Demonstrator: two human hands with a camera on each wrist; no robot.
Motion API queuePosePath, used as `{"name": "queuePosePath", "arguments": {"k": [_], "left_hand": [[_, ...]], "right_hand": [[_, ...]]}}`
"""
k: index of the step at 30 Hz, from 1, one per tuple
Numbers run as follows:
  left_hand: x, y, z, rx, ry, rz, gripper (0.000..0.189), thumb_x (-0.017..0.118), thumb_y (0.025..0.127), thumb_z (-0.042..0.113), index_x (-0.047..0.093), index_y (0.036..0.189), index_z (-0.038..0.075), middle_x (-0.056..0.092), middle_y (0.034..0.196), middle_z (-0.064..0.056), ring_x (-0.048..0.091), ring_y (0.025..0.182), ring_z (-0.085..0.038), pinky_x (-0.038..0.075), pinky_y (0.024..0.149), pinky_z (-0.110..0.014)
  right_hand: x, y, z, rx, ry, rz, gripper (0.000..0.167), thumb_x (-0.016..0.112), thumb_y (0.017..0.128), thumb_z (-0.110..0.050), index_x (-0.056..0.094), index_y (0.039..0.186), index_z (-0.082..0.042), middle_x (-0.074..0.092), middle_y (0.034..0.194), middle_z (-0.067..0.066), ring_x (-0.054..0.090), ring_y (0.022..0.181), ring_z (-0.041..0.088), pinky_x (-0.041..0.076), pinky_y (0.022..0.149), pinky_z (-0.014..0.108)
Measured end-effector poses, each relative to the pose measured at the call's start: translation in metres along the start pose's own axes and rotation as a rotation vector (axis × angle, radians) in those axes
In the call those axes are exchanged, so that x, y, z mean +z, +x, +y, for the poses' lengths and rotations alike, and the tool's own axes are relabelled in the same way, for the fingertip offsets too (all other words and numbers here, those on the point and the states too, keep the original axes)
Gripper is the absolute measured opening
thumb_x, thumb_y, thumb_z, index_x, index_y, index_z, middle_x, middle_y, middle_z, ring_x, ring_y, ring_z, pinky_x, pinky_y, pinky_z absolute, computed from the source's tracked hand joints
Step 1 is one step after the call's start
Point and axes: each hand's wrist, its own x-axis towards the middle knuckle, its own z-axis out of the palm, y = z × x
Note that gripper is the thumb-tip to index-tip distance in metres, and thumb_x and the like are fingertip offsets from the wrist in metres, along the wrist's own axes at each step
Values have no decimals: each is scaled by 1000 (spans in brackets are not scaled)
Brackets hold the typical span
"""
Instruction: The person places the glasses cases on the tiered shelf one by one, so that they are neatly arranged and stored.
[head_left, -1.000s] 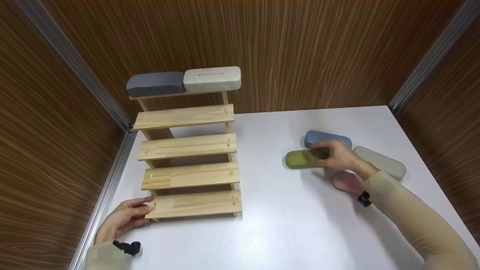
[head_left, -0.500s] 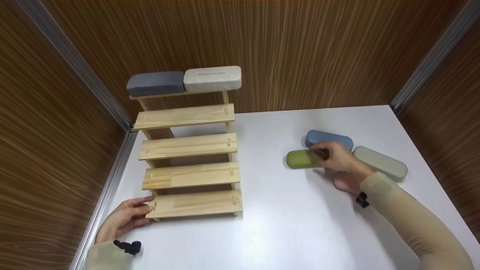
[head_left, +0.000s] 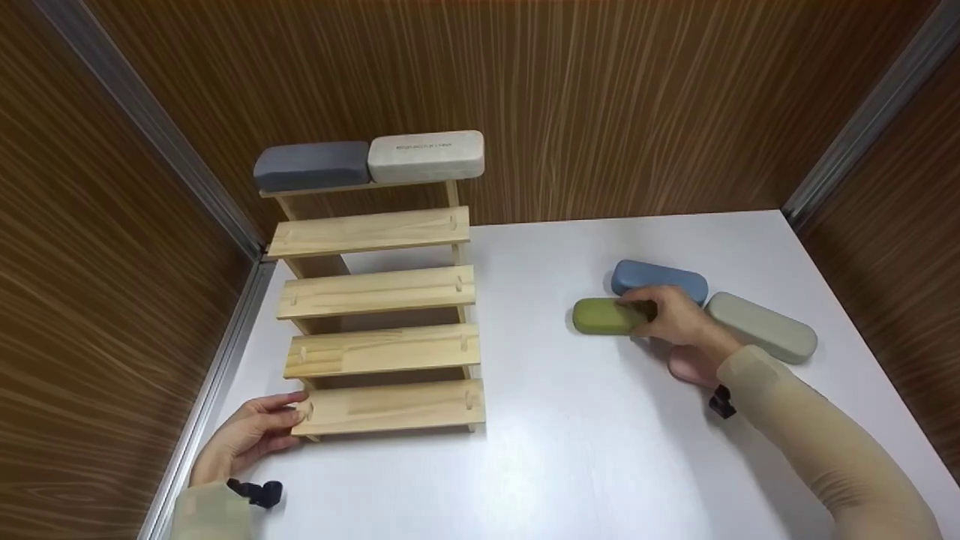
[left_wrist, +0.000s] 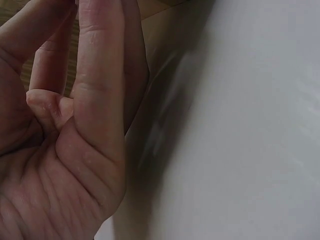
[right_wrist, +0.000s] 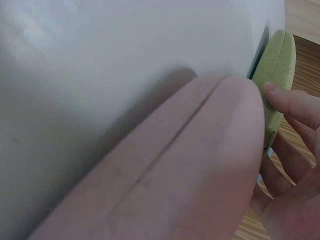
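Landmark: green case (head_left: pixel 604 316). Position: on or just over the white tabletop (head_left: pixel 540 457); contact underneath cannot be judged. Right hand (head_left: pixel 673 313) grips it at its right end, thumb on the near side, fingers on the far side.

Blue case (head_left: pixel 636 274): just behind the green case, partly covered by the right hand. Pale grey case (head_left: pixel 761 326): to the right of the green case, set at a slant. Pink case (head_left: pixel 685 364): nearer the wearer than the green case and to its right, partly under the wrist.

Wooden rack (head_left: pixel 375 291): left of the green case, well apart; five stepped shelves. Its top shelf, farther back than the green case, bears a dark grey case (head_left: pixel 311 166) and a whitish case (head_left: pixel 427 156), side by side. Left hand (head_left: pixel 246 436), far left of the green case, pinches the rack's lowest shelf at its left end.
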Motion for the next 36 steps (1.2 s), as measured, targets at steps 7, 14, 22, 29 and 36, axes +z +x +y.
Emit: {"name": "queuePosePath", "arguments": {"k": [7,14,22,29,36], "left_hand": [[0,0,-1,9,-5,-9,38,70,109,4,85,117,38,82,111,8,81,96,-11,72,82,-24],[0,0,-1,6,-3,-20,39,69,109,4,85,116,38,80,111,8,81,96,-11,72,82,-24],[1,0,0,-4,-18,-7,37,70,109,4,86,118,36,81,112,6,81,97,-12,72,82,-24],[1,-1,0,-8,-23,-3,37,70,109,3,86,117,37,82,110,7,81,95,-11,72,80,-24],[2,-2,1,1,-38,-18,38,69,109,2,86,117,35,82,110,6,82,95,-12,72,81,-25]], "right_hand": [[0,1,1,17,5,-18,61,94,82,3,77,140,-7,76,145,22,67,139,47,52,123,66],[-1,1,0,40,-6,-31,61,94,82,2,78,140,-9,75,146,22,68,136,45,54,121,65],[-3,0,-1,8,-27,-26,60,97,81,-1,80,138,-10,79,141,19,72,126,37,60,108,51],[-6,-2,-1,-5,-28,-23,57,98,81,-5,81,136,-11,80,138,18,72,121,34,60,104,45],[-9,-3,-9,-26,-15,-10,54,99,83,-8,82,134,-12,82,136,15,75,121,33,62,101,40]]}}
